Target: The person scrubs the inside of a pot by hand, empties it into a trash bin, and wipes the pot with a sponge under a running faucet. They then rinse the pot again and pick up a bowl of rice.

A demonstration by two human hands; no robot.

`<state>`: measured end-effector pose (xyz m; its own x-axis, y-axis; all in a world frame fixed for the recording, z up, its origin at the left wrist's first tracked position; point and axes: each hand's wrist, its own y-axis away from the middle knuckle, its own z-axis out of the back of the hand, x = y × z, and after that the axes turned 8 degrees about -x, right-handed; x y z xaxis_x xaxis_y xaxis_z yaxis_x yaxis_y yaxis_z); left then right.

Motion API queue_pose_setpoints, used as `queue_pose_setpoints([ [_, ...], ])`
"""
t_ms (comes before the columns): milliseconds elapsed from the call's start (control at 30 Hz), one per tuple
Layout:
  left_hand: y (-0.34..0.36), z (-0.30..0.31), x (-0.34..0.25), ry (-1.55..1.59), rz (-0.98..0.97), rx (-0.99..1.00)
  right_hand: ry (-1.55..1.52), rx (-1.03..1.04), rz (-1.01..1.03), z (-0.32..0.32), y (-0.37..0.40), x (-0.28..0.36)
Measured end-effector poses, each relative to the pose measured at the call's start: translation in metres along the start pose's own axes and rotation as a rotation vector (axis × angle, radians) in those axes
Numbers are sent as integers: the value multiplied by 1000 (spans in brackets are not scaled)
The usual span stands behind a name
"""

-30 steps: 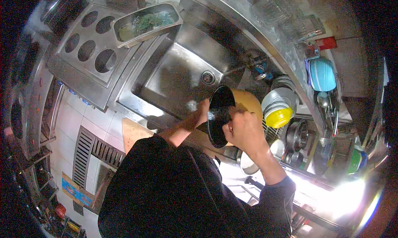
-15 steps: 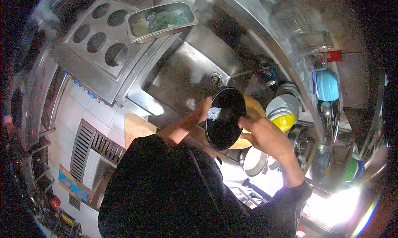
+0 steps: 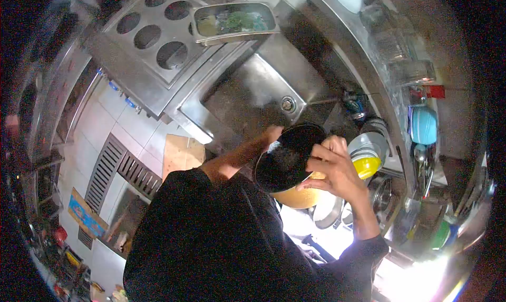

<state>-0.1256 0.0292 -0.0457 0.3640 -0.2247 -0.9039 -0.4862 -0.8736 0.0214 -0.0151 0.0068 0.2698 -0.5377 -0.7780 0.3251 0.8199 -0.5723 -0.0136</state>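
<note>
A round black bowl is tilted in front of my body, its dark inside facing up with a pale patch near the left side. My left hand is closed on its upper left rim, fingers partly hidden behind it. At the right rim, my right hand has bent fingers and thumb around the edge. A larger orange-yellow bowl shows behind and below the black one, mostly covered by it.
Beyond my hands lies a steel sink with a drain. A steel tray with green bits rests on its far edge. Stacked plates and a yellow bowl stand at the right, below a shelf with a blue bowl.
The black bowl has tilted more toward lying flat. My right hand has shifted slightly up and around its right rim, its fingers more bent. The whole view has swung, moving the sink rightward.
</note>
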Motion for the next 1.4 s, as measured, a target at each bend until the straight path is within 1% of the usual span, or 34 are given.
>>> queue_pose_setpoints([
  [100,11,14,-1,-55,10,-61,-19,-33,75,-14,6,-4],
  [133,18,19,0,-76,10,-101,-76,-66,90,-22,9,-6],
  [167,24,24,1,-96,10,-143,-90,-64,117,-28,11,-8],
  [233,38,31,5,-145,14,-248,-233,-81,133,-42,17,-11],
  [267,45,35,7,-180,16,-309,-248,-143,169,-51,20,-13],
  [300,53,39,12,-214,22,-371,-272,-140,196,-55,25,-14],
  [333,59,45,21,-255,25,-438,-237,-76,240,-58,30,-16],
  [400,70,61,39,-382,51,-574,-189,-66,421,-70,27,-17],
  [433,79,66,43,-432,68,-648,-219,-68,450,-81,31,-17],
  [467,91,72,46,-481,82,-709,-229,-131,546,-95,35,-21],
  [500,112,51,-4,-490,112,-830,-241,-194,640,-104,36,-21],
  [533,134,29,-59,-491,142,-951,-244,-190,631,-101,34,-8],
  [567,149,30,-62,-501,149,-990,-269,-191,664,-104,29,3],
  [633,178,36,-65,-452,283,-1099,-357,-271,748,-111,19,24],
  [667,196,49,-48,-530,240,-1108,-374,-261,785,-114,15,35],
  [733,230,41,-56,-515,230,-1224,-425,-275,854,-119,5,56],
  [800,259,46,-42,-813,252,-1404,-458,-304,941,-121,-6,75],
  [833,272,31,-61,-954,287,-1459,-474,-332,992,-124,-12,87],
  [900,300,16,-69,-804,267,-1580,-503,-297,1069,-135,-20,104],
  [933,313,8,-70,-795,218,-1655,-523,-270,1111,-140,-23,116],
  [967,327,2,-73,-719,238,-1740,-542,-241,1152,-146,-28,126],
  [1033,359,-12,-72,-748,277,-1835,-520,-162,1223,-153,-32,154],
  [1067,379,-23,-69,-706,287,-1900,-521,-129,1247,-154,-34,174],
  [1133,413,-44,-60,-613,222,-1932,-535,-35,1325,-165,-37,206],
  [1167,429,-50,-43,-575,220,-1983,-530,17,1349,-172,-37,222],
  [1233,463,-62,-4,-753,2,-2132,-529,99,1394,-192,-33,257],
  [1267,483,-71,7,-673,112,-2205,-541,213,1360,-199,-28,283],
  [1300,499,-82,22,-634,117,-2252,-554,328,1323,-210,-27,303],
  [1333,518,-97,39,-683,88,-2317,-552,407,1406,-222,-22,326],
  [1367,538,-106,60,-621,90,-2381,-546,449,1449,-240,-17,351],
  [1400,557,-115,80,-557,88,-2443,-577,489,1554,-259,-10,377],
])
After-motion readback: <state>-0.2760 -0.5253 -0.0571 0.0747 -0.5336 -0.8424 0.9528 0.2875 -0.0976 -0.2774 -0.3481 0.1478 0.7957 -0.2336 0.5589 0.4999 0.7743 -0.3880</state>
